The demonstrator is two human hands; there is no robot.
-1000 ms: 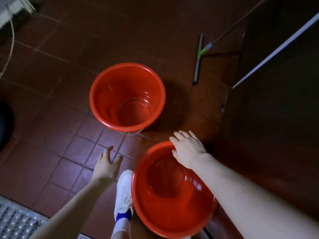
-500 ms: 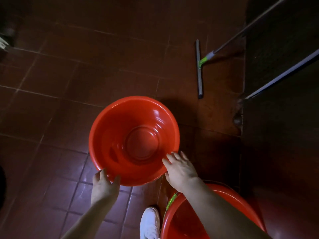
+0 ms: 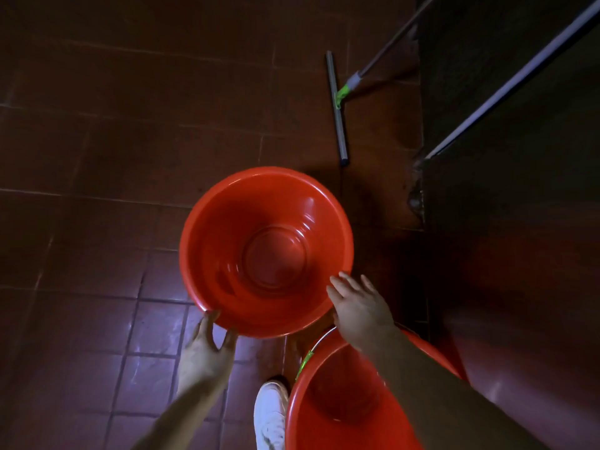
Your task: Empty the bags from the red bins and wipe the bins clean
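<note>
A second ago the right hand point(image 3: 360, 310) lay on the near bin point(image 3: 337, 404) and the left hand point(image 3: 204, 352) hung free. Now both meet the far bin point(image 3: 220, 248), just ahead of the fingertips over the tiled floor point(image 3: 130, 157). The left hand presses spread fingers against its outer wall under the rim. The right touches the rim with straight fingers. Neither curls round it. No bag shows inside, so wiping is probably what remains. The bin is round, mouth upward, its base-to-mouth axis nearly upright.
</note>
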